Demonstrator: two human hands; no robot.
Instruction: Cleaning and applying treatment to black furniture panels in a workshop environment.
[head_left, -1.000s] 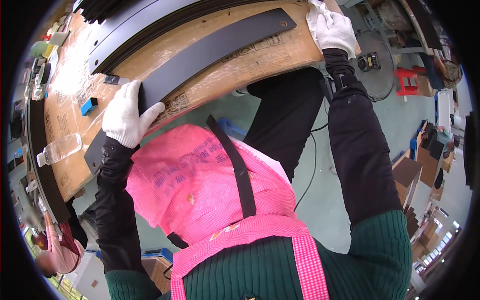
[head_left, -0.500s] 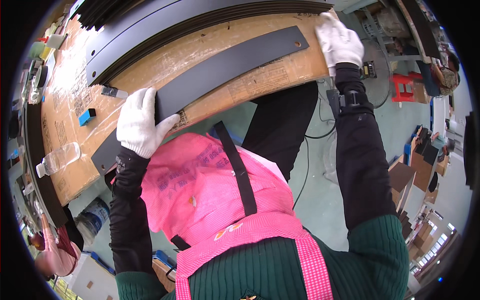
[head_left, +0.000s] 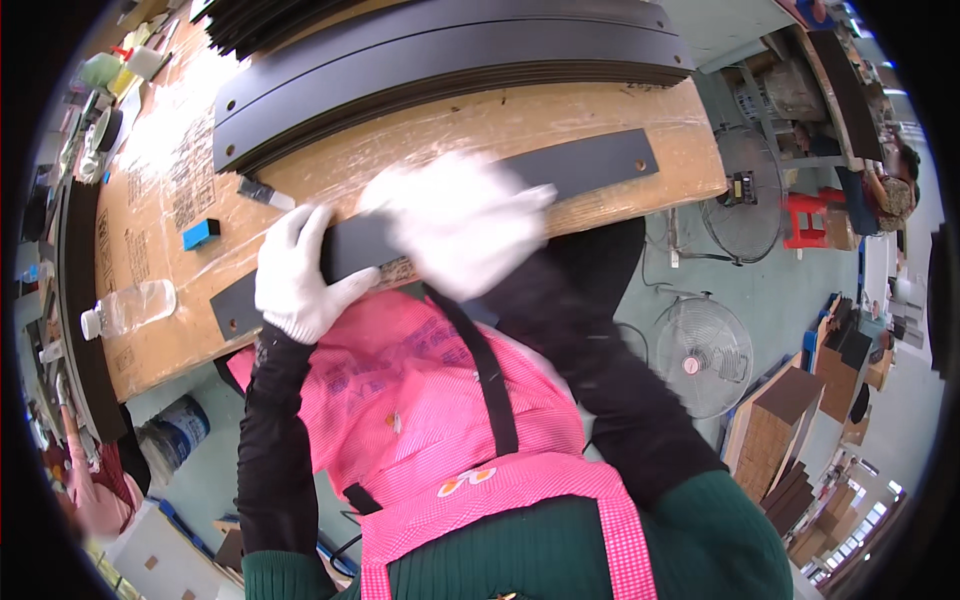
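A long dark grey strip panel point(head_left: 600, 167) with a hole near each end lies on the cardboard-covered table point(head_left: 670, 130). My left hand point(head_left: 298, 285), in a white glove, rests across its left part, fingers apart and thumb stretched along the near edge. Over the panel's middle is my right hand point(head_left: 465, 225), also white-gloved and smeared by motion. Its fingers are too blurred to read, and whether it touches the panel or holds anything cannot be made out.
Stacked dark panels point(head_left: 450, 60) lie along the table's far side. Left of my left hand are a small blue block point(head_left: 201, 235), a dark tube with a clear end point(head_left: 265, 192) and a clear plastic bottle point(head_left: 140, 306). Floor fans point(head_left: 703, 357) stand at the right.
My right hand has swept left from the table's right end to over the panel's middle. My left hand stays on the panel's left part. The view has shifted slightly.
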